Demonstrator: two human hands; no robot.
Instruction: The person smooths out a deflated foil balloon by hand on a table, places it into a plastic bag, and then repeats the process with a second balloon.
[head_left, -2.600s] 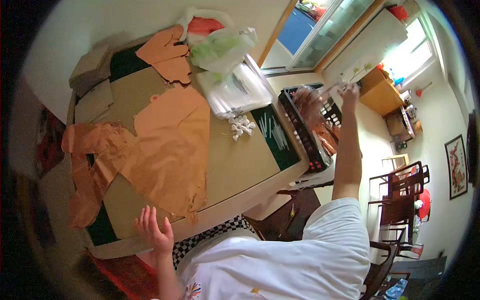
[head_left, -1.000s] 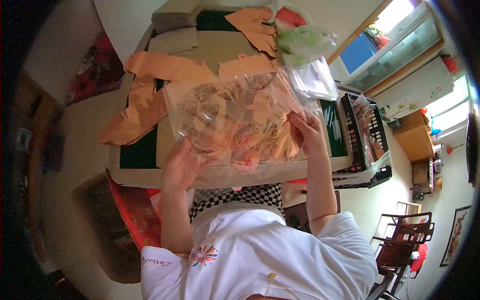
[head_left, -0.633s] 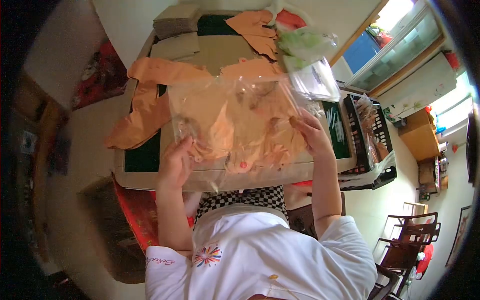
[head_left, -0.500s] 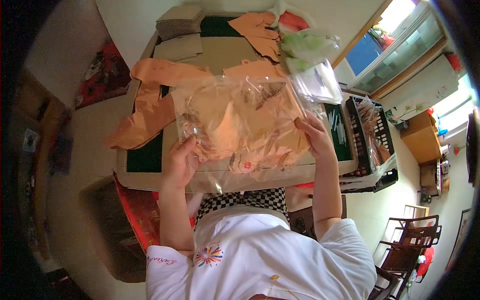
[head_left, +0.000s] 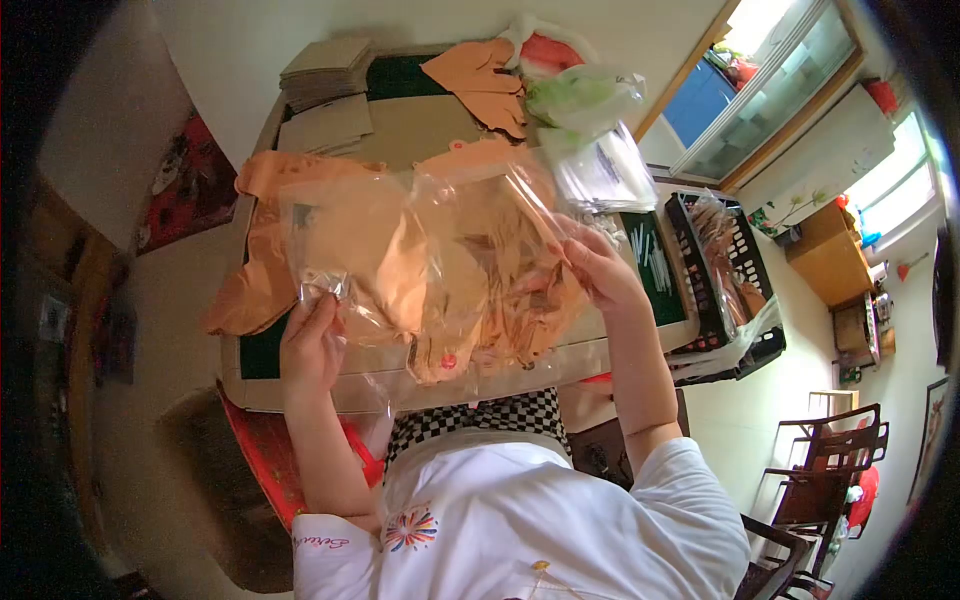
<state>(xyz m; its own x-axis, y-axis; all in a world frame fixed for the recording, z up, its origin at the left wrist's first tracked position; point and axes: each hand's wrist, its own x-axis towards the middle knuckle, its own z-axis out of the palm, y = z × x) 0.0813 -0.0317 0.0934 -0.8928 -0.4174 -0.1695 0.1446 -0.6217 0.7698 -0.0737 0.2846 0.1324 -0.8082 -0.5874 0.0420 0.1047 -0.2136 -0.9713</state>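
A large clear plastic bag (head_left: 350, 225) is stretched between my two hands above the table, with a flat, shiny orange piece (head_left: 490, 290) showing in or through it. On the bag's left side, my left hand (head_left: 313, 340) pinches the film between thumb and fingers. My right hand (head_left: 600, 265) grips the right edge. Film glare hides where the bag's opening lies. Under and beyond the bag, more flat orange pieces (head_left: 258, 290) lie spread on the table at left. Another orange piece (head_left: 480, 85) lies near the far edge.
Stacked cardboard sheets (head_left: 325, 70) stand at the far left of the table (head_left: 420, 115). At the far right are a green-and-clear plastic bag (head_left: 585, 100) and a stack of clear bags (head_left: 605, 170). White sticks (head_left: 655, 255) lie near a black crate (head_left: 715, 250). Dark wooden chairs (head_left: 825, 465) stand right.
Both hands have moved left and the bag with them. Its film now sags and creases more, and its left side has swung lower. The head view has shifted slightly.
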